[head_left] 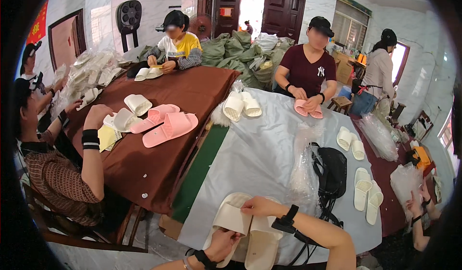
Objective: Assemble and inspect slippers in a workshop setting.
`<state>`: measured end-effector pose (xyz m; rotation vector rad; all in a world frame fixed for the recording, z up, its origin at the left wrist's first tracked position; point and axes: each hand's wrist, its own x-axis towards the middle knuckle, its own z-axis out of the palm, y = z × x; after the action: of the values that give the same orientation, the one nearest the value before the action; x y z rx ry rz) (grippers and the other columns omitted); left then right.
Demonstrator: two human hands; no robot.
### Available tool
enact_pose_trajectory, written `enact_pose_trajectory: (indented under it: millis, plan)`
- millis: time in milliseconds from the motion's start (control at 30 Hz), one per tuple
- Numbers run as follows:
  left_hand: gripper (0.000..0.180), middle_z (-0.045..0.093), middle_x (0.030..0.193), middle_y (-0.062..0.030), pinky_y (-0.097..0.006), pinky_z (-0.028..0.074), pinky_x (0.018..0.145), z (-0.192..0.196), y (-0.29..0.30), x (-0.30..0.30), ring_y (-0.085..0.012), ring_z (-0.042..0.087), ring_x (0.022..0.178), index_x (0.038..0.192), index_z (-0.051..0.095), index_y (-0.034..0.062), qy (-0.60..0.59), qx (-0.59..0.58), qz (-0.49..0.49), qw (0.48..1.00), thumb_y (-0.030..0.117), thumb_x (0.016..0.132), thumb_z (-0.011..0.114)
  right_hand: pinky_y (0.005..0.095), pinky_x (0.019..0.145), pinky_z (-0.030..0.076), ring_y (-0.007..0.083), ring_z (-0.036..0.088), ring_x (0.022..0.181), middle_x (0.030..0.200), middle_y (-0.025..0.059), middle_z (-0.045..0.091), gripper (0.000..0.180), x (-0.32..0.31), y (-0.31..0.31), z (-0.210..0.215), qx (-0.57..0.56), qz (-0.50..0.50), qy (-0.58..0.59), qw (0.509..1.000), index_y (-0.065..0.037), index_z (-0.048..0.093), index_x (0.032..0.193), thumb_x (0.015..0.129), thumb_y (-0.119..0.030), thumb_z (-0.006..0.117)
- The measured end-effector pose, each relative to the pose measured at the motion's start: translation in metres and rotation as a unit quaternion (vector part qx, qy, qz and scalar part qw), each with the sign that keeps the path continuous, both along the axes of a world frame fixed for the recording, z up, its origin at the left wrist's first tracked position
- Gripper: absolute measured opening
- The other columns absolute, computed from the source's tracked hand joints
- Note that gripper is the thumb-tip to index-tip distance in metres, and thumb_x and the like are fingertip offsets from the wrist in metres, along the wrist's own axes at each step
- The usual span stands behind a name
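Observation:
A pair of cream slide slippers lies at the near edge of the grey-covered table, toes away from me. My right hand (pixel 262 206) reaches across and pinches the strap of the left slipper (pixel 230 218) near its upper inner edge. Lower down, my left hand (pixel 224 245) has its fingers closed at the same strap's near opening; the fingertips are partly hidden. Beside it lies the right slipper (pixel 263 236), partly under my right hand and wrist. Both my wrists wear black bands.
A black backpack (pixel 331 171) and clear plastic bags (pixel 304 169) lie right of my hands. Cream slippers (pixel 368 195) line the right edge. Across the table a person holds pink slippers (pixel 308 109). Left, a brown-covered table (pixel 115 173) bears more slippers, with people seated around it.

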<state>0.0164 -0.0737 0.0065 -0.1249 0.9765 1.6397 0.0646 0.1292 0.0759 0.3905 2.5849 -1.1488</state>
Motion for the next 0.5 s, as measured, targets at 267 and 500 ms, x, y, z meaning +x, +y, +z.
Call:
enact_pose_trajectory:
  millis: [267, 500]
  plan:
    - [0.024, 0.057, 0.092, -0.0063, -0.027, 0.051, 0.057, 0.032, 0.013, -0.003, -0.0138, 0.057, 0.071, 0.111, 0.046, 0.0066, 0.164, -0.043, 0.011, 0.985, 0.011, 0.087, 0.047, 0.0300, 0.077, 0.042, 0.0189, 0.056, 0.085, 0.094, 0.0101, 0.062, 0.037, -0.004, 0.005, -0.001, -0.095, 0.050, -0.046, 0.993, -0.005, 0.059, 0.105, 0.085, -0.035, 0.052]
    - [0.029, 0.057, 0.099, -0.0044, -0.027, 0.051, 0.058, 0.044, 0.019, -0.012, -0.0147, 0.060, 0.076, 0.117, 0.044, 0.0124, 0.140, -0.075, -0.077, 0.984, 0.023, 0.091, 0.045, 0.0249, 0.072, 0.042, 0.0107, 0.053, 0.080, 0.089, 0.0028, 0.061, 0.046, -0.014, 0.012, -0.013, -0.188, 0.058, -0.099, 0.976, -0.002, 0.061, 0.102, 0.083, -0.043, 0.055]
